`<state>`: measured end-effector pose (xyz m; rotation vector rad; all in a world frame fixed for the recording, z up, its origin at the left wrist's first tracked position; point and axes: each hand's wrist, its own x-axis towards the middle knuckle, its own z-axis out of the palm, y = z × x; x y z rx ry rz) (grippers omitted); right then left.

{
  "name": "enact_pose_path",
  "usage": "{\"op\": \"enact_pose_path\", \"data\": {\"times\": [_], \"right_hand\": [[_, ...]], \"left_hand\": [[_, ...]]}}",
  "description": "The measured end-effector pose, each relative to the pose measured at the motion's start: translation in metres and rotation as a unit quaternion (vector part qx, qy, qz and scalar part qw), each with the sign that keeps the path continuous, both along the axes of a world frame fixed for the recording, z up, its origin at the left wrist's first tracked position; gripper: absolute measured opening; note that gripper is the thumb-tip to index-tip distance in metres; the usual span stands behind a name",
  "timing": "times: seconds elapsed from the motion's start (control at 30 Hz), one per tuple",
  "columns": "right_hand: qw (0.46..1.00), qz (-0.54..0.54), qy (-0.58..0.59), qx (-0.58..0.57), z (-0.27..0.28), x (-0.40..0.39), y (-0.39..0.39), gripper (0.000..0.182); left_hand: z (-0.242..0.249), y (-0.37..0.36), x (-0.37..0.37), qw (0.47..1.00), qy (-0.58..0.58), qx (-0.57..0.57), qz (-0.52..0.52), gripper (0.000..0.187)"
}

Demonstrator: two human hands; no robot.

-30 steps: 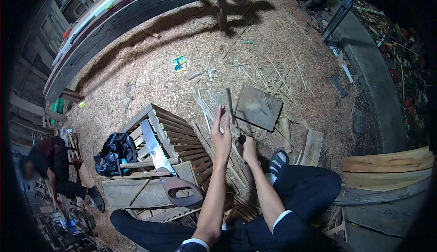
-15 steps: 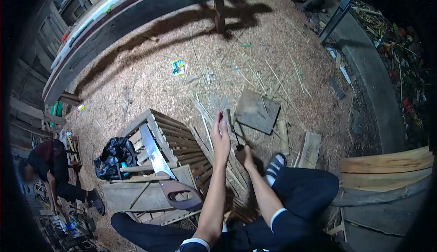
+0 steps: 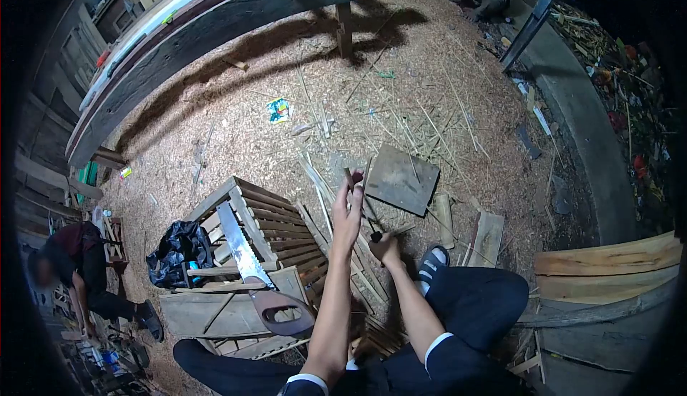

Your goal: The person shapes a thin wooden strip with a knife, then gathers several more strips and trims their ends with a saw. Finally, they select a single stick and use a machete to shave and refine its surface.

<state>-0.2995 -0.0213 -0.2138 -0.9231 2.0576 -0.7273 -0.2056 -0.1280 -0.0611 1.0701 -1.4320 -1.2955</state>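
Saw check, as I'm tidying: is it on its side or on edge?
On its side: the saw shows its broad blade face.

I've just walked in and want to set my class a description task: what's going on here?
A seated person's right hand grips a dark-handled tool. The left hand is raised beside a thin strip; whether it grips the strip is hard to tell. To their left, a saw lies across a slatted wooden frame, near a black plastic bag. Farther left, another person bends down.
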Motion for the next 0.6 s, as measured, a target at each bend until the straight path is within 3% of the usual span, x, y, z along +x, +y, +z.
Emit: {"op": "enact_pose_path", "data": {"times": [0.07, 0.13, 0.2, 0.37, 0.5, 0.6], "right_hand": [[0.999, -0.003, 0.017, 0.051, 0.005, 0.000, 0.000, 0.030], [0.999, -0.001, 0.028, 0.045, 0.004, -0.003, 0.002, 0.033], [0.996, -0.005, 0.047, 0.077, 0.007, -0.003, 0.003, 0.032], [0.990, -0.030, 0.091, 0.106, -0.005, 0.006, 0.004, 0.031], [0.991, -0.015, 0.096, 0.090, 0.010, 0.005, 0.008, 0.030], [0.984, 0.002, 0.134, 0.118, 0.003, 0.004, 0.005, 0.028]], "left_hand": [[0.006, -0.004, -0.004, 0.997, 0.078, -0.007, -0.003, 0.052], [-0.007, -0.009, -0.003, 0.997, 0.076, -0.014, -0.008, 0.051], [-0.015, -0.011, 0.000, 0.995, 0.048, 0.012, -0.090, 0.050], [-0.021, -0.002, 0.002, 0.999, 0.046, 0.014, -0.016, 0.050], [-0.021, -0.005, 0.007, 0.999, -0.005, 0.028, -0.030, 0.043], [-0.021, -0.004, 0.000, 0.999, 0.044, -0.003, -0.006, 0.039]]}}
